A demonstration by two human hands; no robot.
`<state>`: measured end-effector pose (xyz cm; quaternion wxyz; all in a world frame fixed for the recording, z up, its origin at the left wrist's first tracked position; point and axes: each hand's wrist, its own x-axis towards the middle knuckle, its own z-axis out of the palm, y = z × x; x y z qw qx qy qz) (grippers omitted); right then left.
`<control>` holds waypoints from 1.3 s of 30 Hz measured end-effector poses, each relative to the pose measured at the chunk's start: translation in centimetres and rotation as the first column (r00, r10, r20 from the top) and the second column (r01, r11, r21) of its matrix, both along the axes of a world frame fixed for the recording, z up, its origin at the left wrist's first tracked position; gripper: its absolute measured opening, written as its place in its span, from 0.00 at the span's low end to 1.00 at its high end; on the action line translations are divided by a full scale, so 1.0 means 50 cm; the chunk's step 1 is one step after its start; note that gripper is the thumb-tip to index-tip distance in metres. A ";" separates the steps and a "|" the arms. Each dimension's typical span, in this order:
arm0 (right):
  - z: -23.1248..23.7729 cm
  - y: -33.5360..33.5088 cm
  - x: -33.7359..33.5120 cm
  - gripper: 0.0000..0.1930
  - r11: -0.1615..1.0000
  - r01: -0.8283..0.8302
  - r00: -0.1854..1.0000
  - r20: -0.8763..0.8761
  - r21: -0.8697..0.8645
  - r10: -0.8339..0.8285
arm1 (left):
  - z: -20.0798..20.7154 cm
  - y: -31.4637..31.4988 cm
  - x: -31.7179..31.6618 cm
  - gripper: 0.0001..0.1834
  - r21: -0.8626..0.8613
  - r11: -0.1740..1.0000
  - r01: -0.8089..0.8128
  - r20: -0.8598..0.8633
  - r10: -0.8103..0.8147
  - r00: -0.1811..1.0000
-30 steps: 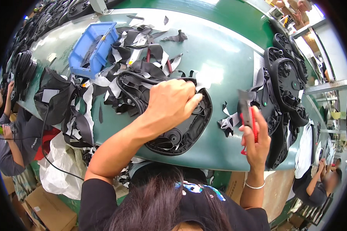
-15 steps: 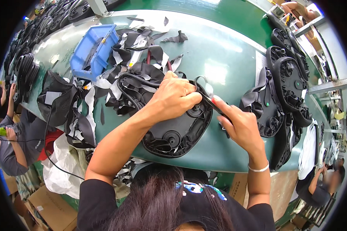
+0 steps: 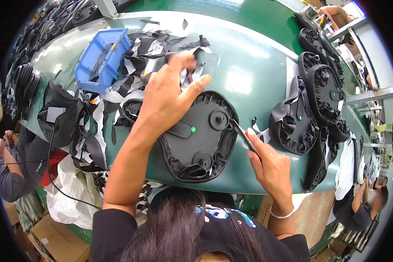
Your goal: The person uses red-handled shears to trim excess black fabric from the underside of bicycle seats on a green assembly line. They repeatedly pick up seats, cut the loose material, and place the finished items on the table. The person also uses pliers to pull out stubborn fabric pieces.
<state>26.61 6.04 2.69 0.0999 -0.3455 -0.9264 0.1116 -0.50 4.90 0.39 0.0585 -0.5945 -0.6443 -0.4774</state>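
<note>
A black molded pan-shaped shell point(image 3: 179, 153) lies on the green table in front of me. Black fabric is gathered around its inner rim, and it has round bosses and a green dot inside. Above its far left part, my left hand point(image 3: 166, 94) is open, thumb apart from the fingers, with blurred fingertips near the fabric scraps point(image 3: 137, 65). I see nothing held in it. Closed around a slim knife-like tool point(image 3: 244, 134) with a red spot by the fingertips, my right hand point(image 3: 270, 168) is beside the shell's right rim. The tool's tip meets that rim.
A blue bin point(image 3: 102, 56) with dark strips stands at the far left. Several similar black shells point(image 3: 294, 118) are stacked at the right. A black mesh piece point(image 3: 59, 111) and a cable lie at the left. Other people work at both sides.
My left hand has let go of the fabric at the shell's rim and moved up and left toward the scraps. The loose fabric over the shell is gone, and my right hand has lowered slightly.
</note>
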 end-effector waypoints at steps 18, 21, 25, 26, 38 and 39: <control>-0.045 0.022 -0.088 0.31 0.983 -0.013 0.871 -0.486 -0.183 -0.078 | -0.028 -0.124 0.091 0.18 -0.535 0.795 -0.284 -0.195 0.211 0.958; -0.046 0.051 -0.106 0.28 0.922 -0.013 0.916 -0.375 -0.387 -0.144 | -0.041 -0.129 0.088 0.15 -0.450 0.839 -0.308 -0.180 0.252 0.951; -0.010 0.020 -0.072 0.26 0.500 -0.214 0.750 -0.469 -0.839 -0.466 | -0.046 -0.139 0.088 0.11 -0.502 0.811 -0.299 -0.161 0.253 0.954; -0.018 0.023 -0.072 0.25 0.458 -0.247 0.703 -0.483 -0.854 -0.522 | -0.046 -0.132 0.085 0.11 -0.398 0.868 -0.298 -0.158 0.255 0.954; -0.034 0.000 -0.005 0.25 0.877 0.061 0.828 -0.467 -0.477 -0.311 | -0.045 -0.031 0.106 0.09 -0.066 0.917 0.394 -0.060 -0.398 0.915; -0.033 -0.001 0.014 0.24 0.920 0.071 0.875 -0.418 -0.386 -0.243 | -0.047 -0.030 0.108 0.09 -0.054 0.917 0.396 -0.064 -0.399 0.915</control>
